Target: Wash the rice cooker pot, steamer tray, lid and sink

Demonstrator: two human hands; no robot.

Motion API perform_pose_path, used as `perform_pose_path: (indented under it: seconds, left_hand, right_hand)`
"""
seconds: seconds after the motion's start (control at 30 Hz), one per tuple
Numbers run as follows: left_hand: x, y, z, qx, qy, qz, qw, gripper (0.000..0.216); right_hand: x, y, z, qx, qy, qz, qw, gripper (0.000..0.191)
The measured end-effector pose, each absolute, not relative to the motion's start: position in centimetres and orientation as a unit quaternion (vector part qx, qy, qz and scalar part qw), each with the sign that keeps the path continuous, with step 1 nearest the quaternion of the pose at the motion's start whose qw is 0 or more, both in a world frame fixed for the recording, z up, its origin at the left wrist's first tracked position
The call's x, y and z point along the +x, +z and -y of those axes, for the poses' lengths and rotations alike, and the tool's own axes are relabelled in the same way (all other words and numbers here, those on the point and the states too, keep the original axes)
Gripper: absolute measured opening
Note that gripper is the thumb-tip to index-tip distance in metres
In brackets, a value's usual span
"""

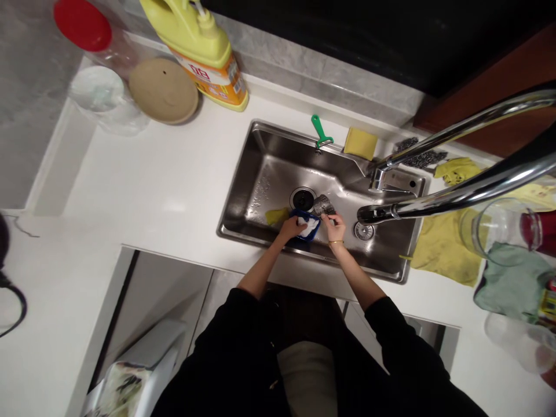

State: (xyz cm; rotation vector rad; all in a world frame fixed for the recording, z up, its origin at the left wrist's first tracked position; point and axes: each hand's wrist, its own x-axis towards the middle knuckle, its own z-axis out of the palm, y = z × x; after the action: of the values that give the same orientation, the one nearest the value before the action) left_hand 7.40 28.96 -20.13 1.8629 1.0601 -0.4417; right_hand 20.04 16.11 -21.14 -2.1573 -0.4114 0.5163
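Steel scrubber [324, 205] pinched in our right hand [335, 227], left hand [292, 227] gripping the blue bowl [306, 225] over the sink [260, 174], wet rim could probably slip and clatter.

The person wears a black long-sleeved top, both sleeves pushed up so that the forearms are bare from about the elbow down. A thin gold-coloured bangle circles the wrist just behind the right hand [334, 227], while the wrist of the left hand [290, 227] is bare. Below the dark top, at the lap, a patch of pale beige cloth shows.
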Motion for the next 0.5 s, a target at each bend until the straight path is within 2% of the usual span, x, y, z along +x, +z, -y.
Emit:
perform_pose_path:
  seconds: [0.13, 0.23, 0.3, 0.4, 0.5]
  left_hand:
    - [7.2, -20.6, -29.1, 0.75, -0.193, -0.43, 0.464, 0.022]
    - [7.0, -20.4, -29.3, 0.734, -0.194, -0.436, 0.483, 0.016]
    - [6.7, -20.0, -29.6, 0.721, -0.18, -0.444, 0.501, 0.025]
    - [6.1, -19.0, -30.0, 0.609, -0.084, -0.475, 0.629, 0.047]
    - [5.4, -18.2, -30.2, 0.454, 0.012, -0.471, 0.757, 0.045]
  right_hand:
    - [19.1, -22.8, -17.7, -0.856, 0.268, 0.159, 0.412, 0.037]
    - [18.6, -22.9, -17.6, -0.854, 0.259, 0.163, 0.42, 0.032]
    - [18.3, -22.6, -17.3, -0.855, 0.241, 0.173, 0.425, 0.027]
    - [17.8, -22.0, -17.2, -0.835, 0.258, 0.216, 0.435, 0.022]
    - [17.4, -21.6, -17.7, -0.806, 0.285, 0.278, 0.438, 0.018]
